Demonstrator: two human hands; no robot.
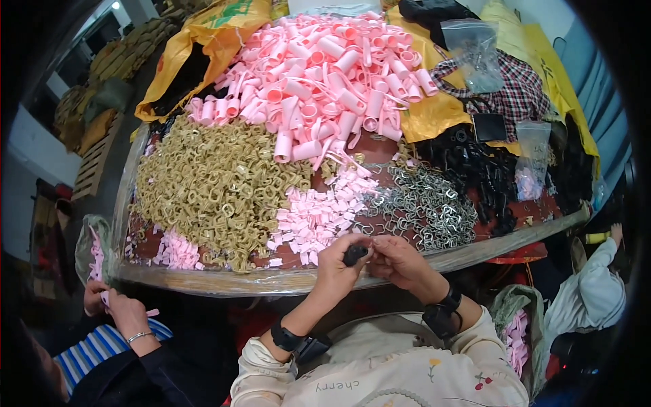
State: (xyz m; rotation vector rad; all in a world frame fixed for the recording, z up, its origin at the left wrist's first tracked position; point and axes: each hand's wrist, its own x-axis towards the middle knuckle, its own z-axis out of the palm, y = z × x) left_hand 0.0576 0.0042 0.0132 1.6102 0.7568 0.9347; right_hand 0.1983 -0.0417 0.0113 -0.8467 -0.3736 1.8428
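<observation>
My left hand [333, 266] is closed around a black rounded piece [354, 255], most of it hidden by the fingers. Close beside it, fingertips almost meeting the left ones, my right hand [405, 263] is pinched; whatever it holds is too small or covered to make out. Both hands are over the table's near edge. Just beyond them lie a heap of small pink plastic pieces [319, 217] and a pile of silver metal clips [437, 210].
Tan buckle-like rings [224, 183] are heaped at left, pink tubes with straps [325, 74] at the back, black parts [475, 169] at right. A raised rim [475, 256] borders the table. At lower left, another person's hands [125, 315] hold a pink piece.
</observation>
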